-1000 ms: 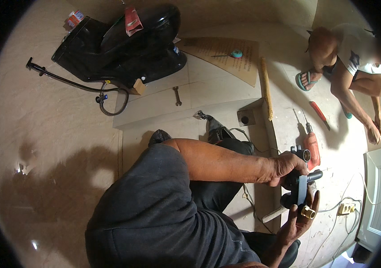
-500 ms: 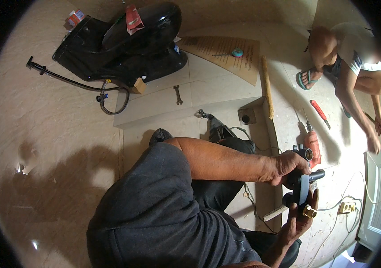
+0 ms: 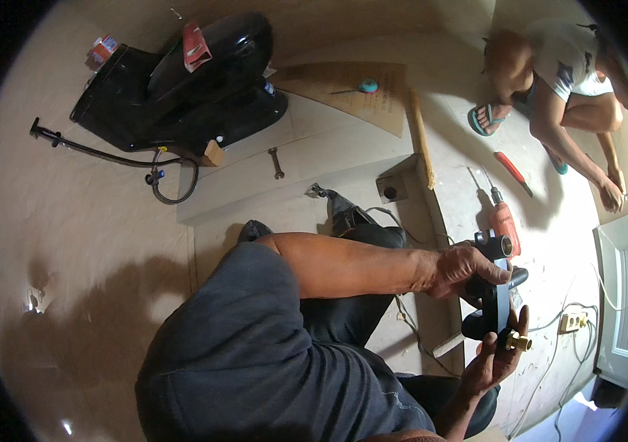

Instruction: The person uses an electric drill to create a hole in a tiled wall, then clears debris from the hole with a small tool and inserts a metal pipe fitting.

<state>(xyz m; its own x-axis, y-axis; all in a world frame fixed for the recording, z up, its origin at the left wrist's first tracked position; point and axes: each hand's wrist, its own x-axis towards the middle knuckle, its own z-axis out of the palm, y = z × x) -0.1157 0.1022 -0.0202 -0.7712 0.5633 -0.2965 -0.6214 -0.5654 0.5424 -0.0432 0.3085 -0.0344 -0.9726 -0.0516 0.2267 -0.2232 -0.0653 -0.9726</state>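
A black mixer faucet [image 3: 500,302] with round ports is held between both my hands, out over the pale floor on the right. My left hand [image 3: 465,269] reaches across and wraps round its upper part, thumb lying over the body. Lower down, my right hand [image 3: 494,361] grips the other end, its fingers beside a brass fitting [image 3: 518,342]. The fitting sits at the faucet's lower end; whether it is screwed in or only held there I cannot tell. Just beyond the faucet lies a red power drill [image 3: 504,225].
A black toilet [image 3: 203,96] lies at the upper left near a black hose [image 3: 108,155]. A wrench [image 3: 276,163], cardboard [image 3: 343,81], red utility knife [image 3: 513,174] and wooden stick [image 3: 422,140] lie around. A co-worker [image 3: 564,96] squats at upper right; cords run to a socket [image 3: 574,323].
My view has shifted a little, while both hands keep the faucet. The brass fitting now points more to the right. The co-worker's lower hand has moved back toward their other hand.
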